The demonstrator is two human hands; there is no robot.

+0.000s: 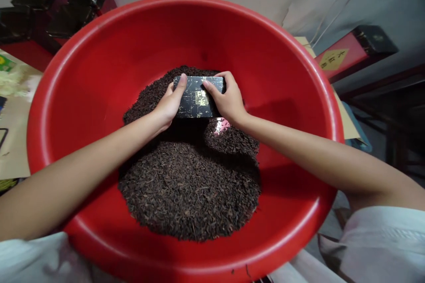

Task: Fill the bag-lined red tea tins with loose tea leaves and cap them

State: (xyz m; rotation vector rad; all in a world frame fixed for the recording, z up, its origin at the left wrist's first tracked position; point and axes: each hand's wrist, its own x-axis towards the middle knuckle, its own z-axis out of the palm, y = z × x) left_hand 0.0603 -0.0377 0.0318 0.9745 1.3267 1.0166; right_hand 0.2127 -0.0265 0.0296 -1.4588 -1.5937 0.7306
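Observation:
A big red plastic basin point(99, 66) fills the view and holds a heap of dark loose tea leaves point(189, 185). On the far side of the heap lies a small black box with gold markings point(195, 97). My left hand point(168, 106) grips its left end, thumb on top. My right hand point(229, 99) grips its right end, fingers curled over the top edge. Both forearms reach in from the near corners. Something small and pink point(221, 124) shows just below my right hand; I cannot make it out.
Black boxes point(49, 9) are stacked at the back left by the wall. A long red-and-black box with a gold label point(352, 53) lies at the right. Cardboard and papers point(15, 119) lie at the left of the basin.

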